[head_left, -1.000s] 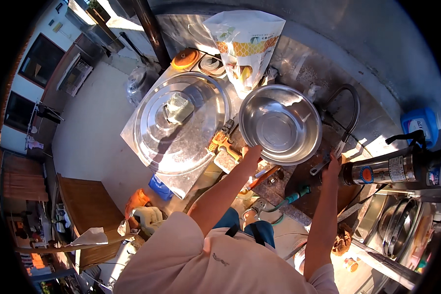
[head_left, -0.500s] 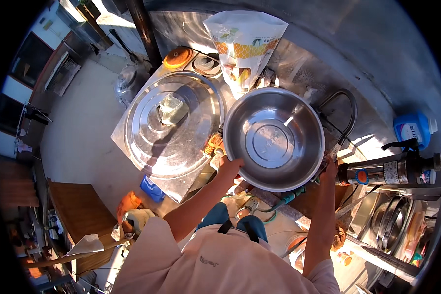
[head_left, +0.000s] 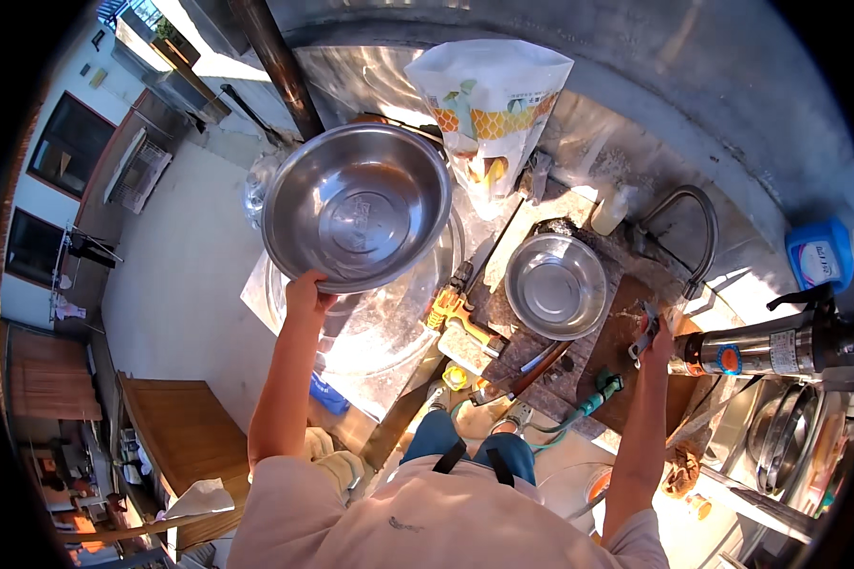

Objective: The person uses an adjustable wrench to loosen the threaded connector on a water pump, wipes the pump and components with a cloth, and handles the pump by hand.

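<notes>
My left hand [head_left: 308, 298] grips the near rim of a large stainless steel basin [head_left: 299, 237]. The basin is above a big round metal lid [head_left: 389, 327], covering much of it. My right hand [head_left: 657, 343] is closed around a small grey metal tool [head_left: 644, 327] beside the faucet; its exact kind is unclear. Between my hands, a smaller steel bowl [head_left: 556, 286] sits on the stone counter. A yellow and black cordless drill [head_left: 457, 318] lies between the lid and that bowl.
A white printed bag [head_left: 489, 104] stands at the back. On the right are a curved faucet [head_left: 702, 218], a steel thermos [head_left: 754, 351] and a blue jug [head_left: 821, 254]. A hammer-like tool [head_left: 531, 377] and a green hose connector [head_left: 602, 394] lie along the counter's near edge.
The large basin has moved left, from over the counter to over the lid, in my left hand alone. My right hand has let go of it. The smaller bowl and drill now show.
</notes>
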`<state>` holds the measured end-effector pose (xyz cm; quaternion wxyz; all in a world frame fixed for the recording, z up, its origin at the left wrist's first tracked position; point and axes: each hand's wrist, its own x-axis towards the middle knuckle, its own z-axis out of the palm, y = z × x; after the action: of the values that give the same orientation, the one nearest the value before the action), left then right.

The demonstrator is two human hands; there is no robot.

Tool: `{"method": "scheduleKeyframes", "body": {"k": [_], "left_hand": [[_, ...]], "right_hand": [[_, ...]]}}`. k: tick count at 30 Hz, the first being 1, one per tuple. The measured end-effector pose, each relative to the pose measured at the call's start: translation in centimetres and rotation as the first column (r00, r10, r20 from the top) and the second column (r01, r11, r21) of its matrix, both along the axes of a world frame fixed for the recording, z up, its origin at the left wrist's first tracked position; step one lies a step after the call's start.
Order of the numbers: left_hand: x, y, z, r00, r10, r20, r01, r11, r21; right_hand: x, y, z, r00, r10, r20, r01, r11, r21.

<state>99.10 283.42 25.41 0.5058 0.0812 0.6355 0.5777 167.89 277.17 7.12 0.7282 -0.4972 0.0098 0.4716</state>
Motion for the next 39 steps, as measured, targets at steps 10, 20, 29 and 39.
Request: {"method": "scheduleKeyframes", "body": {"k": [10,20,29,39], "left_hand": [[-3.6,20.1,-8.1,0.957,0.042,0.289,-0.028,0.998,-0.052],[-4.5,24.2,-10.4,0.986,-0.069,0.151,0.099,0.974,-0.203],[-12.7,25.0,-14.2,0.978,-0.138,0.156,0.160,0.978,-0.136],[11.9,8.8,-5.3,0.789,-0.602,-0.120,0.607,0.795,0.002]], "right_hand": [[-4.4,-1.2,3.8,0.991,-0.122,0.062,0.129,0.984,-0.123],[-3.8,-2.5,5.0,0.991,-0.128,0.037,0.129,0.991,-0.027],[-3.6,0.7,3.7,0.967,-0.236,0.092,0.250,0.947,-0.201],[-5.1,-0.5,2.6,0.955,-0.296,0.031,0.296,0.955,0.003]]}}
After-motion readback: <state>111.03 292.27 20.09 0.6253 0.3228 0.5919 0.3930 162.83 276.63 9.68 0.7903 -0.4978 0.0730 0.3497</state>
